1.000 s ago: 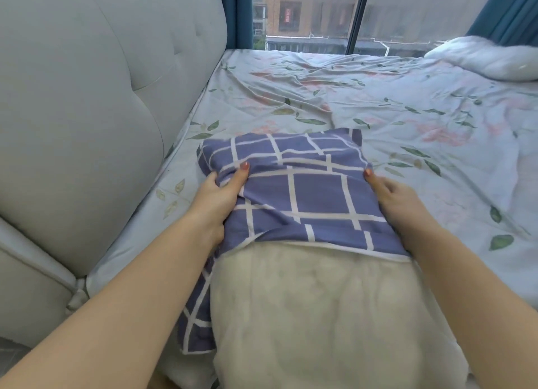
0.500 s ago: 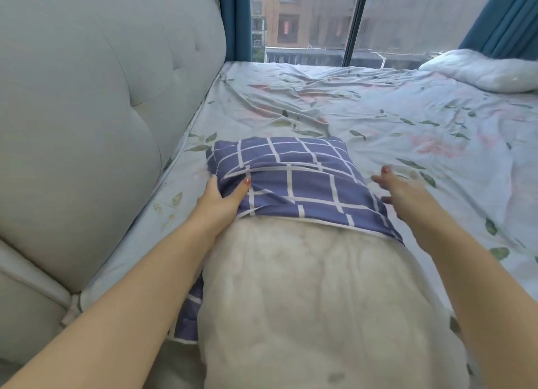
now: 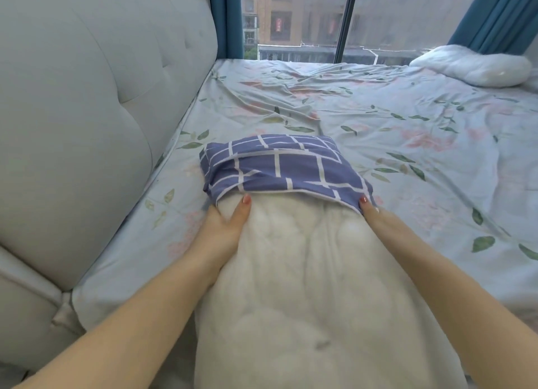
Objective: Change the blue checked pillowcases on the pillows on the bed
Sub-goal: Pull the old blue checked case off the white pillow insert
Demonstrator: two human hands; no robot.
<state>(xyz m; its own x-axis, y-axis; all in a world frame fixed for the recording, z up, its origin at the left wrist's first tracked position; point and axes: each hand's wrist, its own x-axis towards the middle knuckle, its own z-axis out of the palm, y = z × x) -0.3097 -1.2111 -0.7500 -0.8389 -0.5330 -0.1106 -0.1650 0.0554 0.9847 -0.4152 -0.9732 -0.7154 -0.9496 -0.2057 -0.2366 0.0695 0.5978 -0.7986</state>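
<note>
Beside the headboard (image 3: 87, 126), a white pillow (image 3: 305, 286) lies half out of its case.
Its long axis runs away from the person, along the headboard. The left hand (image 3: 224, 231) clasps the headboard-side edge, thumb spread on top; the right hand (image 3: 377, 215) lays its thumb at the opposite edge, fingers hidden, grip unclear. The blue checked pillowcase (image 3: 285, 167) caps only the far end, mouth facing the person, on the floral sheet (image 3: 422, 161).

I can read no words, numbers or brand marks anywhere in front of me; the only sign-like things are two small red glowing shapes (image 3: 279, 24) in the windows of the brick building (image 3: 294, 7) outside, too blurred to make out.
</note>
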